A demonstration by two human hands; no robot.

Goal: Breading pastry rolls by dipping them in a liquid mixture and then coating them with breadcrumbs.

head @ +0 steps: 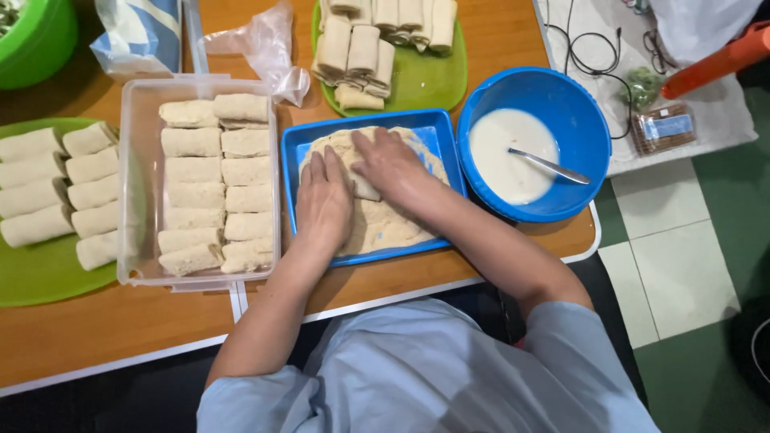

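A blue rectangular tray [443, 140] on the wooden table holds a bed of pale breadcrumbs [385, 224]. Both my hands lie palm down in it. My left hand [323, 200] rests flat on the crumbs at the tray's left side. My right hand [391, 164] presses over a pale roll [367, 191], which shows only a little between the two hands. Left of the tray stands a clear plastic box [132, 176] filled with two columns of crumb-coated rolls [192, 168].
A blue bowl [573, 104] of white batter with a spoon [549, 166] sits right of the tray. A green plate [425, 80] of plain rolls lies behind it, another green plate [36, 273] of rolls at far left. Plastic bags [265, 44] and a green bowl [36, 40] sit at the back.
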